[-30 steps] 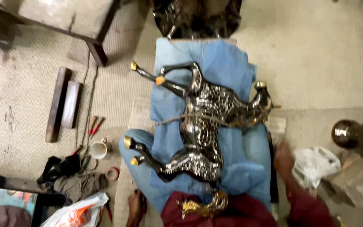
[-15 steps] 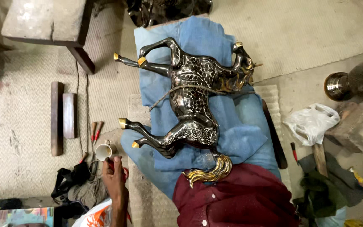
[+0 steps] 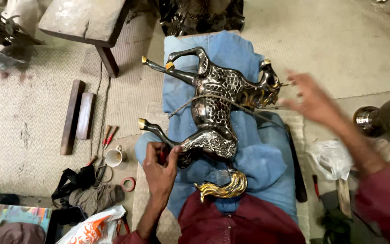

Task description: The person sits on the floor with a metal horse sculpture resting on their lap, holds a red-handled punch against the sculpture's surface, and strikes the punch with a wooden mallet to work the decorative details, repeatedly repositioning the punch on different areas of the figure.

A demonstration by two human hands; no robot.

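Woven floor matting lies under a blue cloth (image 3: 244, 167) bearing the metal horse statue (image 3: 213, 117) — probably heavy, rigid, slick. Left hand (image 3: 160, 169) pinches something red by its hind leg; right hand (image 3: 314, 99) hovers spread, empty, near the head.

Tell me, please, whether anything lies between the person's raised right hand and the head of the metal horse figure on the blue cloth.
Nothing visible does. The right hand is blurred, just right of the horse figure by its head, with only bare mat and a thin cord end between them. The left hand is at the rear leg, holding a small red item.
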